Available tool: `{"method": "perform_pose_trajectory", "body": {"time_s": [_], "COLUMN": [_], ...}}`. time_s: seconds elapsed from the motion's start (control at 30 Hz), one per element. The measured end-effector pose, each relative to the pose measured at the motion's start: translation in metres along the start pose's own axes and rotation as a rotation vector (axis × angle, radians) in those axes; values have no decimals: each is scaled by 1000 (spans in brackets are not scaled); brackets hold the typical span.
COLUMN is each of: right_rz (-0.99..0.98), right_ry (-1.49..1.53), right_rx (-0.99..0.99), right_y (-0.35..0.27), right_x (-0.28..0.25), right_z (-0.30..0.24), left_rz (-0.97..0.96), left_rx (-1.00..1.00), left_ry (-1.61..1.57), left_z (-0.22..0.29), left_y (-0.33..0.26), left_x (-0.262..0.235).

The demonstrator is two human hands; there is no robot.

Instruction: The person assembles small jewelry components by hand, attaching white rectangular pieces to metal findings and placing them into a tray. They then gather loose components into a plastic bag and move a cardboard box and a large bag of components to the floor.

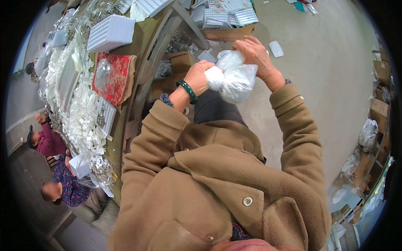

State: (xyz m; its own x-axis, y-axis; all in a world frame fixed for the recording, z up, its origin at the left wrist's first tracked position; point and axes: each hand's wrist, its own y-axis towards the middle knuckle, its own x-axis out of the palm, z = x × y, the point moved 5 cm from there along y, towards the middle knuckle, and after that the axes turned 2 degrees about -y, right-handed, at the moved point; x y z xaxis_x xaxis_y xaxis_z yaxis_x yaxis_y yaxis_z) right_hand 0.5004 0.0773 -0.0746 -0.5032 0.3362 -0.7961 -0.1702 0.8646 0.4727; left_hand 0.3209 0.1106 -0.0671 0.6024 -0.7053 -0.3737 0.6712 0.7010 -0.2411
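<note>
Head view has me looking down at a clear plastic bag (234, 77) stuffed with small pale bits, held up in front of the chest between both hands. My left hand (200, 77) is closed around the bag's bunched white end; my right hand (255, 56) curls over the top, fingers pressing the film. Looks soft and squashy, fairly light, thin and slippery, so I'd guess it tears easily. Best grip is probably the gathered neck by the left hand, not the belly. The cluttered counter (125, 100) sits off beyond the left hand.
</note>
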Motion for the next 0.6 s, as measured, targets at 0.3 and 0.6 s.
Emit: {"method": "perform_pose_trajectory", "body": {"time_s": [0.3, 0.6], "right_rz": [-35, 34], "right_ry": [52, 769], "right_rx": [-294, 658], "right_y": [39, -4], "right_x": [-29, -14], "right_z": [-44, -65], "left_rz": [224, 672], "left_rx": [364, -200], "left_ry": [167, -469], "left_z": [17, -84], "left_y": [12, 26], "left_x": [0, 9]}}
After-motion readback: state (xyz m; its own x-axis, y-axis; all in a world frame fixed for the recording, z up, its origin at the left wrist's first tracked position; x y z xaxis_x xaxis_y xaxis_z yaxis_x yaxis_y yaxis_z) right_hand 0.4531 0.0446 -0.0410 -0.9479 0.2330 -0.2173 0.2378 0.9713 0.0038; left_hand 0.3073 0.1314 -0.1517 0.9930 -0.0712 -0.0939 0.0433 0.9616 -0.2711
